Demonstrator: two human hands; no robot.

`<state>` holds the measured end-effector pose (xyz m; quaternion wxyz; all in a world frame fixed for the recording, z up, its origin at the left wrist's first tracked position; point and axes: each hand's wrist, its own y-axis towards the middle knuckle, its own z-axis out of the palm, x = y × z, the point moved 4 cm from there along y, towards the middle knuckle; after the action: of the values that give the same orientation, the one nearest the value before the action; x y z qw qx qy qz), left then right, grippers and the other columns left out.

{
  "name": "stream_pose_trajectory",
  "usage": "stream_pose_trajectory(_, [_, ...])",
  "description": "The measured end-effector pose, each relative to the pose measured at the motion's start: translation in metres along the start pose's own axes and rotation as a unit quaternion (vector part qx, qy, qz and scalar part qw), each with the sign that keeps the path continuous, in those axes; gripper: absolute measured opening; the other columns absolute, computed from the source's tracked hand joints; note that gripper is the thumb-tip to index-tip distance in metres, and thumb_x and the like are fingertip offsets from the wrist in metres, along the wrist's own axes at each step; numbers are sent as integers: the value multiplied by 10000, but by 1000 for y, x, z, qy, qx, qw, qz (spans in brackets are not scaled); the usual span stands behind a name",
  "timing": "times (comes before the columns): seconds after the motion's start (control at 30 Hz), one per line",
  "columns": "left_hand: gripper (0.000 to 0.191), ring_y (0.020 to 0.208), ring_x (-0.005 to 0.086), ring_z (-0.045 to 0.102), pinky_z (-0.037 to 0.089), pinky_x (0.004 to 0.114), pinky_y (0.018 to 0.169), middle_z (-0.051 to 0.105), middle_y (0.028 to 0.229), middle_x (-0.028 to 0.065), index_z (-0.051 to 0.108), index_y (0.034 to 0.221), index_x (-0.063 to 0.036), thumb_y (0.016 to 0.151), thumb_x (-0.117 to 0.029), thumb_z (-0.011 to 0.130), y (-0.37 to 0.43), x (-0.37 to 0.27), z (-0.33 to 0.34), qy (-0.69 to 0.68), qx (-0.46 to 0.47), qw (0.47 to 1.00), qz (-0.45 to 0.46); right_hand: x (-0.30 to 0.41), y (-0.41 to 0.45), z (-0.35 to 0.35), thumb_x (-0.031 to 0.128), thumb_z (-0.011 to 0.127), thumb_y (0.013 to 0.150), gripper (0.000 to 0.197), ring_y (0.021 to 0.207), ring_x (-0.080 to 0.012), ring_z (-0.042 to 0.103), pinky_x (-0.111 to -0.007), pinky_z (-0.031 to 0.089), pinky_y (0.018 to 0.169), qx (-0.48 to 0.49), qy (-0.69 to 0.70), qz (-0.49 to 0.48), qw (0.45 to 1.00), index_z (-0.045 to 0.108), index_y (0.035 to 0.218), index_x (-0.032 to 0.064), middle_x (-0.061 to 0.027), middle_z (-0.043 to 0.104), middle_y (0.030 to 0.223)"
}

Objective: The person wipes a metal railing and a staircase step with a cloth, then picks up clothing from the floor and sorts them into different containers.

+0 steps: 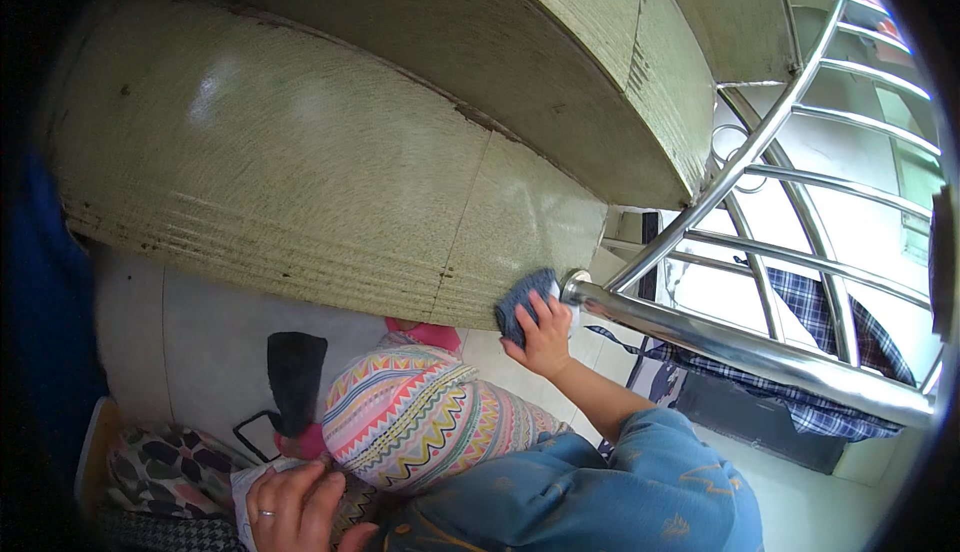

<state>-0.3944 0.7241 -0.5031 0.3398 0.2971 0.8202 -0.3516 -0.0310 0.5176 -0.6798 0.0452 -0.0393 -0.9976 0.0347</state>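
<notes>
My right hand (544,330) grips a folded grey-blue cloth (521,304) against the front edge of a speckled stone stair tread (337,169), close beside the round steel base of the railing (750,334). Something white shows at the cloth's right side. At the bottom left is my left hand (292,503), with a ring on one finger, beside my bent leg in patterned trousers (405,417). Pale fabric (244,496) lies next to its fingers; whether they hold it is hidden.
Higher stone steps (600,19) rise above the tread. A black strip of material (296,375) is near my leg. Beyond the railing, checked fabric (810,312) hangs around a dark box (757,417). Blue fabric (49,312) hangs at the far left, above patterned fabric (169,469).
</notes>
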Motion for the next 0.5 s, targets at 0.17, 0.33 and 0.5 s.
stream_pose_trajectory(0.17, [505,1106,340,516,365,445,951,549,1232,136,548,1222,-45,758,-166,704,-9,-1,2,-12,-16,1000,11,-27,-60,9,129,748,601,658,1176,-380,372,-538,347,897,67,-54,12,996,536,1219,205,-138,387,1360])
stream_pose_trajectory(0.33, [510,1124,345,495,364,461,973,536,1241,141,548,1216,-41,761,-203,713,-15,-2,4,-9,-23,999,27,-36,-110,-20,-19,651,614,716,1099,-415,454,-487,421,920,128,10,143,981,508,1285,188,-172,438,1309])
stream_pose_trajectory(0.5, [501,1111,349,492,366,463,975,539,1222,143,549,1210,-42,767,-211,709,-22,-1,1,-2,-55,997,49,2,-57,-73,-10,635,596,682,1001,-374,546,-434,484,853,159,64,78,982,570,1246,187,-164,550,1193])
